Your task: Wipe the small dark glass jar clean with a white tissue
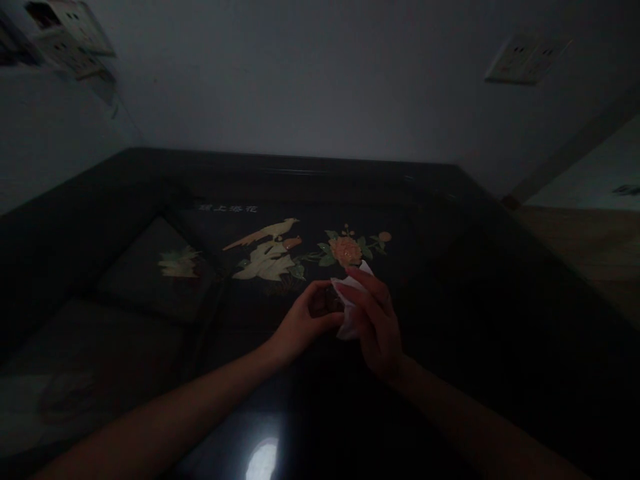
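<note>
My right hand closes around a crumpled white tissue or cloth, its fingers bent over the top. Facing it, my left hand is curled into a ring, with fingertips and thumb meeting the white material. Something dark or see-through may sit inside that curl, but the dim light hides what it is. Both hands are over a glossy dark surface, just below a raised decoration of a pale bird on a rock and a pinkish flower with green leaves.
Pale lettering runs above the bird. Behind the dark surface rises a grey wall, with a double socket at right and sockets at upper left. A reflected picture and a bright lamp reflection show in the gloss.
</note>
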`<state>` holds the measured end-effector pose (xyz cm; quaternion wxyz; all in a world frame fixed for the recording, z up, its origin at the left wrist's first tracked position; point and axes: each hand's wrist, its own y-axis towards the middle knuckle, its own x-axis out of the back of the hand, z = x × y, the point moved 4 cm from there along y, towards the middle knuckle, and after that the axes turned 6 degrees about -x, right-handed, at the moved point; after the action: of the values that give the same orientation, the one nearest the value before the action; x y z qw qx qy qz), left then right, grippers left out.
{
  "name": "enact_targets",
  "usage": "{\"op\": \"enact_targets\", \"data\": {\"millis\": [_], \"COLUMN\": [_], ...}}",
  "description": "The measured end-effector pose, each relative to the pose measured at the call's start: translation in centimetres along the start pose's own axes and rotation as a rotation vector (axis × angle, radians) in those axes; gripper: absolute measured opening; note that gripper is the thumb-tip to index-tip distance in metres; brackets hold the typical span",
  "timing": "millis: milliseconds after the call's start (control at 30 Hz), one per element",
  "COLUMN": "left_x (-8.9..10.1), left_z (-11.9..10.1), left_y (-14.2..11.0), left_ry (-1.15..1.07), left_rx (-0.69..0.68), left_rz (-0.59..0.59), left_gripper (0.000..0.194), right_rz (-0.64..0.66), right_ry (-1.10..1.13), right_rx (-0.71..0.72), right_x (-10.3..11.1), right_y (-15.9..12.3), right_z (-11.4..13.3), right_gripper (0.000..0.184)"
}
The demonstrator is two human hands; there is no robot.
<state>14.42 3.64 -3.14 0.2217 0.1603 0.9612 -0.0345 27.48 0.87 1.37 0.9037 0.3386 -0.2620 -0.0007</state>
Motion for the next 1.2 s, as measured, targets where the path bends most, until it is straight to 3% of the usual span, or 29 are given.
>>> {"op": "enact_targets", "data": {"millis": [200, 300, 367, 433, 633, 833, 1000, 1200], "left_x": [-0.1, -0.2, -0.1, -0.1, 0.0, 0.0, -0.1, -0.2], "left_z": [-0.2, -0.1, 0.1, 0.3, -0.1, 0.2, 0.2, -0.1], "left_y": [-0.1, -0.2, -0.1, -0.1, 0.0, -0.1, 0.0, 0.0], "left_ry": [0.016, -0.025, -0.045, -0.046, 0.015, 0.004, 0.013, -0.008], "left_rx": [0.064, 0.071, 0.067, 0.060, 0.031, 0.062, 0.024, 0.061], "left_rz": [-0.007, 0.001, 0.010, 0.035, 0.028, 0.003, 0.002, 0.017], "left_gripper": [0.054, 0.052, 0.053, 0.053, 0.052, 0.053, 0.048, 0.057], "right_rz": [-0.103, -0.082, -0.047, -0.040, -0.002, 0.037, 0.011, -0.094], "right_ry": [0.451, 0.677, 0.732, 0.653, 0.100, -0.151, -0.050, 0.333], "right_rx": [-0.419, -0.651, -0.707, -0.637, -0.115, 0.142, 0.025, -0.352], "right_x": [-0.5, -1.5, -1.8, -1.4, 0.2, -0.4, -0.2, -0.1], "right_y": [0.3, 0.1, 0.0, 0.1, 0.3, 0.0, 0.2, 0.4], "right_z": [-2.7, -4.1, -4.3, -4.0, -1.1, 0.2, -0.2, -2.2], "right_gripper": [0.037, 0.045, 0.049, 0.047, 0.033, 0.041, 0.040, 0.037]}}
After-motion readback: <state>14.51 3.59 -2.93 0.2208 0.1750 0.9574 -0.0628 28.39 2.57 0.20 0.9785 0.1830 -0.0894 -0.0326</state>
